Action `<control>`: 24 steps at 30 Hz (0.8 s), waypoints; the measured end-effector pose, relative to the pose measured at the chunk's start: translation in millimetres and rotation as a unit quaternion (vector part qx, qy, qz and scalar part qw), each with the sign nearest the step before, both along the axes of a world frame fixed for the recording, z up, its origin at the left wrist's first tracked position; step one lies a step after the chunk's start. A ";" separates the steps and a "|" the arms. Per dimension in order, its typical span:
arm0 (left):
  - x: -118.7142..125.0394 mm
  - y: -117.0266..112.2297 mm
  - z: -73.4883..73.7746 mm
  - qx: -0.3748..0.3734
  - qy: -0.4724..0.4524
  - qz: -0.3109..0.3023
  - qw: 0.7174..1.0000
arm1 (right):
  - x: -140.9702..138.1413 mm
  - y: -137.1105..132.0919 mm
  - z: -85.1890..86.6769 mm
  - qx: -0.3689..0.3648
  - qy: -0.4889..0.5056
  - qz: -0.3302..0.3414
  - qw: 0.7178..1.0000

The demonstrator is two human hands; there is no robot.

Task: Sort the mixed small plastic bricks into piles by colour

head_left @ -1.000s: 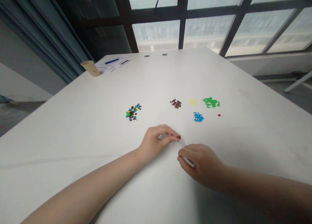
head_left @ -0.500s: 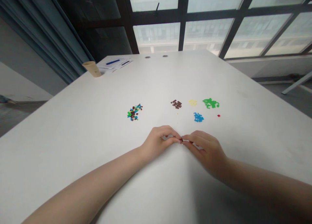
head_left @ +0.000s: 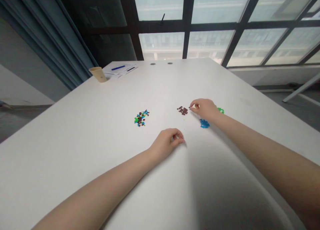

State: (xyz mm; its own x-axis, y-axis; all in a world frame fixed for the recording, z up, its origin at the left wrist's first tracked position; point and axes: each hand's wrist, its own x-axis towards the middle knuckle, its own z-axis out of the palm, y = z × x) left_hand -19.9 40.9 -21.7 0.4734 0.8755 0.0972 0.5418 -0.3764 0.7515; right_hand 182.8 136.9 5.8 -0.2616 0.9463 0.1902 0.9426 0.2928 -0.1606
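The right hand [head_left: 203, 109] seems to have its grip pinched on a brown piece [head_left: 189, 107], just beside the brown pile [head_left: 183, 111], right of the middle of the surface [head_left: 100, 123] and well in from its right edge. With so little to hold, the piece could slip or flick away if the fingertips pressed unevenly. Lowered too far left, those fingertips could scatter the pile.

The wrist is close to the blue pile [head_left: 204, 124], and the green pile [head_left: 221, 110] lies partly hidden behind the hand. A low pull back toward the near edge could drag blue or green pieces along; poor sight of them adds to that risk.

The left hand [head_left: 166, 140] rests with fingers curled, nearer the near edge; whether its grip holds anything, I cannot tell. A careless sweep toward the left edge could spread the mixed pile [head_left: 141, 119]. The cup [head_left: 99, 75], by the far left corner, looks safely apart.
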 end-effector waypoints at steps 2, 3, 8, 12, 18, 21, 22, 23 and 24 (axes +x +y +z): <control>-0.5 0.0 0.4 0.012 0.013 -0.008 1.000 | -3.6 18.5 -4.0 -0.010 -0.022 -0.009 1.000; -0.9 0.0 0.5 0.017 0.018 -0.011 1.000 | -5.9 25.2 -6.5 -0.012 -0.028 -0.012 0.999; -2.5 -0.1 -0.2 0.046 0.044 -0.041 0.997 | -15.9 40.7 -18.8 -0.029 -0.060 -0.020 0.998; -2.1 -1.3 -0.3 0.071 0.063 -0.064 0.993 | -16.6 42.9 -20.9 -0.044 -0.072 -0.017 0.996; -10.6 8.1 2.0 0.144 0.139 -0.030 0.979 | -15.0 19.1 -2.1 -0.037 -0.067 -0.007 0.997; -29.6 24.5 7.7 0.168 0.272 0.080 0.944 | -17.9 -22.4 4.4 -0.031 -0.054 0.019 0.998; -37.9 30.8 10.2 0.166 0.318 0.119 0.926 | -18.9 -40.4 3.8 -0.033 -0.047 0.040 0.998; -46.3 36.8 12.5 0.161 0.356 0.157 0.907 | -19.7 -59.5 1.7 -0.034 -0.033 0.076 0.996; -54.4 42.3 14.6 0.157 0.379 0.191 0.892 | -20.3 -78.9 -1.7 -0.036 -0.026 0.108 0.993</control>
